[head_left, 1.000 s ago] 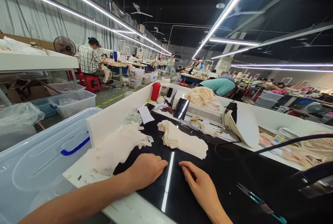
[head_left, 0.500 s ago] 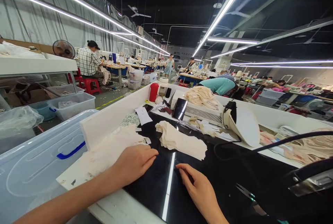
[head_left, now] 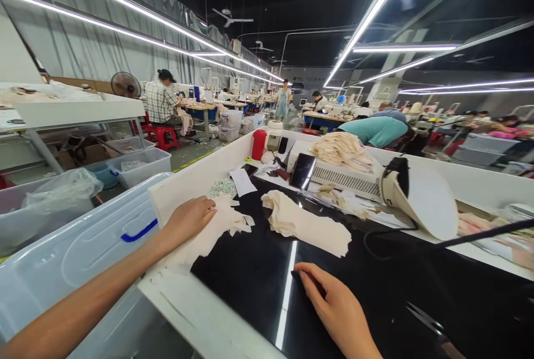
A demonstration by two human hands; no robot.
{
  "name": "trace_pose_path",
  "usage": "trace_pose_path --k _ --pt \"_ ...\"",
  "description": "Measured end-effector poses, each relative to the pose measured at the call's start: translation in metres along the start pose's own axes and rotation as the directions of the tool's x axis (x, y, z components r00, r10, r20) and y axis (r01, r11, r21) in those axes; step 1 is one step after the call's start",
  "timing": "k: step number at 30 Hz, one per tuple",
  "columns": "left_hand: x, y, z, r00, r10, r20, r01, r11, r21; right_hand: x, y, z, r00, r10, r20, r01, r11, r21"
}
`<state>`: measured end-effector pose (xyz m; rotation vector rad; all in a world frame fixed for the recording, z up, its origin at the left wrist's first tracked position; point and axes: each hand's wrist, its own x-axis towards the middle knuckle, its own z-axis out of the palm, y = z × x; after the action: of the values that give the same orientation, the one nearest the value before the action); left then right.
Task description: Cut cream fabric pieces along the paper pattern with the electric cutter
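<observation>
My left hand (head_left: 192, 220) lies over a spread pile of cream fabric pieces (head_left: 221, 222) at the left edge of the black work surface. Its fingers are bent close together at the cloth, and the fingertips are partly hidden. My right hand (head_left: 336, 303) is low over the black surface (head_left: 246, 286), thumb and forefinger drawn together; anything between them is too small to make out. Beyond it rests a neat stack of cream fabric pieces (head_left: 308, 225), apart from both hands. Thread snips (head_left: 425, 317) lie to the right of my right hand.
A white lamp (head_left: 421, 197), a phone (head_left: 303, 171) and a vented white unit (head_left: 346, 178) topped with fabric (head_left: 342, 150) line the back. A black cable (head_left: 479, 236) crosses at right. Clear bins with a blue handle (head_left: 139, 231) stand left. Several people work beyond.
My left hand has moved left and away from me, from the black surface onto the spread fabric pile. My right hand keeps its pinched pose. The whole view has turned slightly left.
</observation>
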<state>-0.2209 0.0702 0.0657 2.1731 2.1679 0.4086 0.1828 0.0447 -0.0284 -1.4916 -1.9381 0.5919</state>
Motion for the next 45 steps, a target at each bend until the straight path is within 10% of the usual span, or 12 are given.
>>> trace_pose_path --k 30,45 --pt "0.015 -0.007 0.001 0.992 -0.032 -0.126 -0.003 0.964 -0.266 0.001 0.004 0.003 0.998 -0.062 -0.005 0.062 0.998 0.022" --pt "0.009 0.052 -0.033 0.997 0.057 -0.043 -0.070 0.656 -0.751 0.001 0.002 -0.002 0.997 -0.061 0.038 0.059 0.997 0.051"
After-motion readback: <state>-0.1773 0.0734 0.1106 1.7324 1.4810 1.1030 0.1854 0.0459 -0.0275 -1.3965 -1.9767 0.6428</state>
